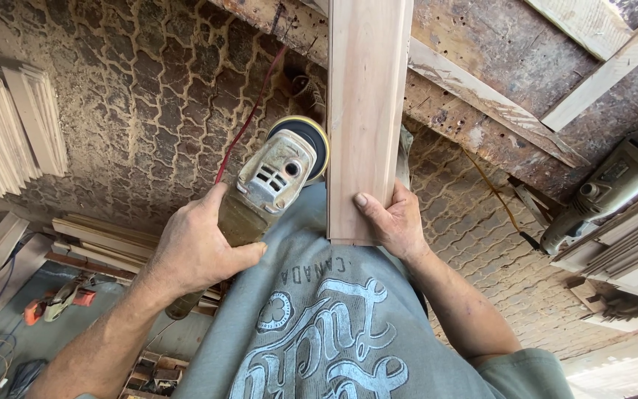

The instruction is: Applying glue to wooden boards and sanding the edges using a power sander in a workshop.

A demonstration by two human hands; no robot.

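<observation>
Clearly sanding is the step in hand: the left hand (197,247) is clenched round the grey angle grinder (271,185), its disc at the plank's left edge. At three o'clock of it the right hand (393,222) grasps the pale plank (365,111) near its end, over the worn bench (481,96). Judging from this, the next pass calls for steady, even pressure.

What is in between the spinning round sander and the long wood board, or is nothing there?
Nothing visible is between them. The left hand holds the sander, whose round disc sits right at the left edge of the wood board. The right hand grips the board's near end, away from the disc.
</observation>
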